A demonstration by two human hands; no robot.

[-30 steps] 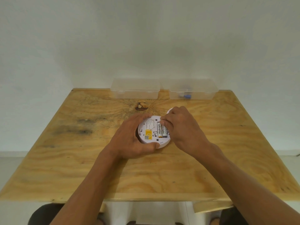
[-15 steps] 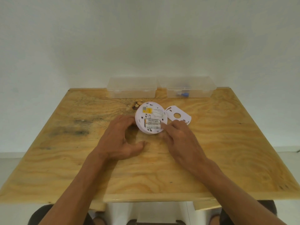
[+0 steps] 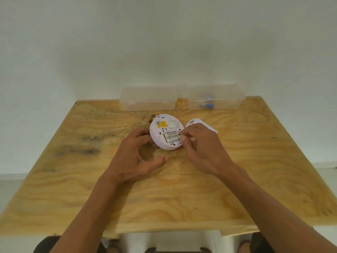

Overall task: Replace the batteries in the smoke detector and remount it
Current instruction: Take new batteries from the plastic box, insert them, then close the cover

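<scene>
Left hand [image 3: 135,157] curled loosely; right hand [image 3: 202,148] fingers [image 3: 183,138] bent.

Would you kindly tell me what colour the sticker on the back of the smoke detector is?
Yellow; the sticker on the smoke detector shows in the head view.

Bare forearms, no sleeves, hands [image 3: 138,157] without rings or gloves
</scene>
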